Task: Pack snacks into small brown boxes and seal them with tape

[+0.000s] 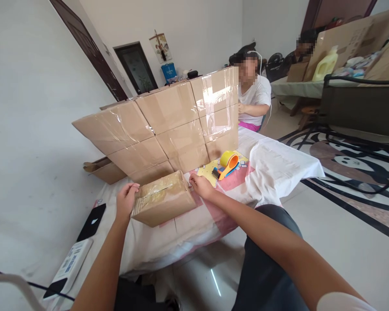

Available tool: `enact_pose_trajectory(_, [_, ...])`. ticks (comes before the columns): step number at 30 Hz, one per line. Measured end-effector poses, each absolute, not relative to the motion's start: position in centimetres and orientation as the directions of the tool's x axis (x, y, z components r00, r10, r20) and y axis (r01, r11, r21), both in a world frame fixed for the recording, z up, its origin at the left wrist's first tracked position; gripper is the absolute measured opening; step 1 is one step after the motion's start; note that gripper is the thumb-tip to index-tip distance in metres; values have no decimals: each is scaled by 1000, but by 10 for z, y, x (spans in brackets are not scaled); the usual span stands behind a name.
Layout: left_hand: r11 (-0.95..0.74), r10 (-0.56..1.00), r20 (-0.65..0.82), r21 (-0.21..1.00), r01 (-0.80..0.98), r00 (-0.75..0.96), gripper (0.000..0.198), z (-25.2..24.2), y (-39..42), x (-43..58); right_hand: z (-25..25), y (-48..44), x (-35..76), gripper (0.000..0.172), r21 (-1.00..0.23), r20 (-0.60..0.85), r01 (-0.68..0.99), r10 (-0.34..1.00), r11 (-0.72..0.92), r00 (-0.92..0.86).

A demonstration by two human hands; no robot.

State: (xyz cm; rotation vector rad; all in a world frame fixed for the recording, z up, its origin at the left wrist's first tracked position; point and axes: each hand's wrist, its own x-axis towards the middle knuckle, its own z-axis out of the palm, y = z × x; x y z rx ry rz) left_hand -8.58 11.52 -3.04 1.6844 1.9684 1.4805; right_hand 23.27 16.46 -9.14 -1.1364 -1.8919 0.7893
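Cardboard fills much of this room, and the piece being worked on is one closed carton [168,205], just left of centre in the lower half of the frame, resting on the cloth-covered table [272,166]. Both hands are at it from opposite ends. The left hand [126,201] is by the near-left top edge, fingers bent and thumb drawn in close to them; from where I stand I can't tell whether they pinch the edge or merely rest there. The right hand [201,185] is at the other end, its fingers curled nearly together, and whether they have hold of anything I can't make out either.

As for progress, I'd call this carton mostly sealed: shiny tape [158,188] covers the top, rumpled in places, with a dark slit showing along the seam. What seems left is the ends, whose finish the hands partly hide; the underside can't be seen. The tape dispenser [228,165] lies right of the carton, with no hand on it.

Behind, across the middle of the frame, a wall of stacked boxes [178,129] glints with tape, so those look done. A person in a white shirt [261,95] is beyond its right end.
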Motion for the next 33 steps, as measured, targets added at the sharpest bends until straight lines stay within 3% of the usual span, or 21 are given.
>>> enact_pose_trajectory(12, [-96, 823, 438, 734, 672, -362, 26, -29, 113, -84, -100, 165, 226, 13, -813, 244, 486, 946, 320, -216])
enact_pose_trajectory(16, [-106, 823, 440, 740, 664, -359, 27, -30, 113, -86, -93, 172, 236, 29, -758, 224, 592, 962, 274, -158])
enact_pose_trajectory(24, [-109, 826, 436, 745, 658, -356, 27, -35, 115, -92, -72, 211, 284, 16, -613, 253, 771, 967, 173, -15])
enact_pose_trajectory(33, [-99, 834, 422, 748, 656, -355, 27, -37, 117, -95, -43, 218, 354, 39, -596, 394, 799, 896, 80, 204])
